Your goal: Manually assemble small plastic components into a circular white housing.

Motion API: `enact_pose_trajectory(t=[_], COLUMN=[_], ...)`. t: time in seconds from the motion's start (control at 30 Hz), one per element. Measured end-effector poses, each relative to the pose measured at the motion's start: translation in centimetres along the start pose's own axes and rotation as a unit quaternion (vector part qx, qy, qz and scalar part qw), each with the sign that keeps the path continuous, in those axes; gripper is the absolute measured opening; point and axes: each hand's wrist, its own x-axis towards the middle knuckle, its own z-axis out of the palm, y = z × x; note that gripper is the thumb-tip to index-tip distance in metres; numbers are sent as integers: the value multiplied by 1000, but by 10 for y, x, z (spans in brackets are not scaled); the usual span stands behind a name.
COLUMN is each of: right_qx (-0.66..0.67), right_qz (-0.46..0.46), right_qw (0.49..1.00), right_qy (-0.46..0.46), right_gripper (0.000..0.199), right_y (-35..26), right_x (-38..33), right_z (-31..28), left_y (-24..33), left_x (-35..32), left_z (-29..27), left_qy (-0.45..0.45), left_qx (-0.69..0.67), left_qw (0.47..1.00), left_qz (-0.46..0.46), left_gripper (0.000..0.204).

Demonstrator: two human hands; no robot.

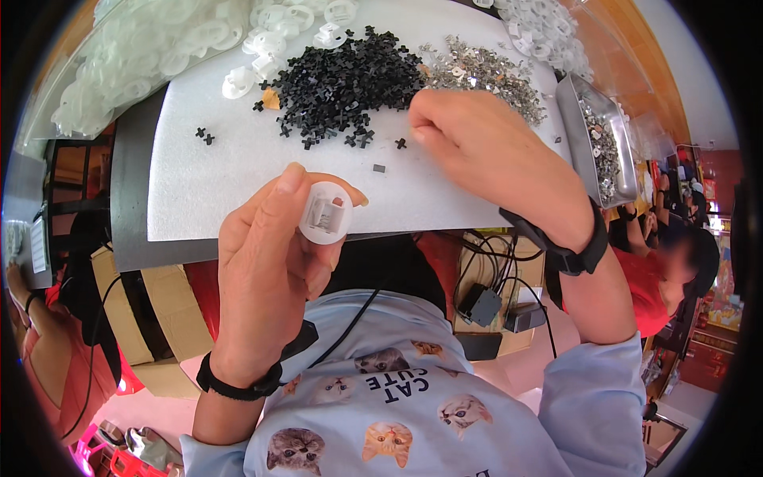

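Note:
Between the thumb and fingers of my left hand [261, 258] is a small round white plastic part [326, 213], its face with the rectangular slot turned up. My right hand [489, 143] hovers at the near edge of a heap of small metal pieces [481, 71]. Its fingers are curled together with the thumb, and whatever they may pinch is hidden. Left of that hand lies a pile of small black cross-shaped parts [346, 87]. A single small grey rectangular piece [379, 168] rests on the white foam sheet [207, 191] between my hands.
Clear bags of white round parts [159, 56] stand at the far left, and more white parts [544, 32] at the far right. A metal tray [572, 119] of small pieces sits at the right edge. Other people [656, 274] are on both sides.

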Motion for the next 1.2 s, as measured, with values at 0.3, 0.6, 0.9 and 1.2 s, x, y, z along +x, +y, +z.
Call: enact_pose_trajectory(t=[0.3, 0.6, 0.9, 1.2], right_qx=[-60, -73, -17, 147], right_qz=[-154, -131, -84, -70], right_qw=[986, 988, 995, 987], right_qy=[-26, -31, -51, -4], right_gripper=[14, 8, 7, 7], right_y=[-6, 2, -1, 4], right_x=[0, -3, -4, -14], right_z=[-6, -1, -5, -8], left_y=[-2, -6, -7, -6], left_x=[-2, 1, 7, 8], left_z=[1, 1, 5, 9], left_qy=[0, -8, -3, -6], left_qx=[6, 9, 19, 20], left_qw=[1000, 1000, 999, 999], left_qz=[-1, -8, -25, -28], left_gripper=[45, 45, 45, 45])
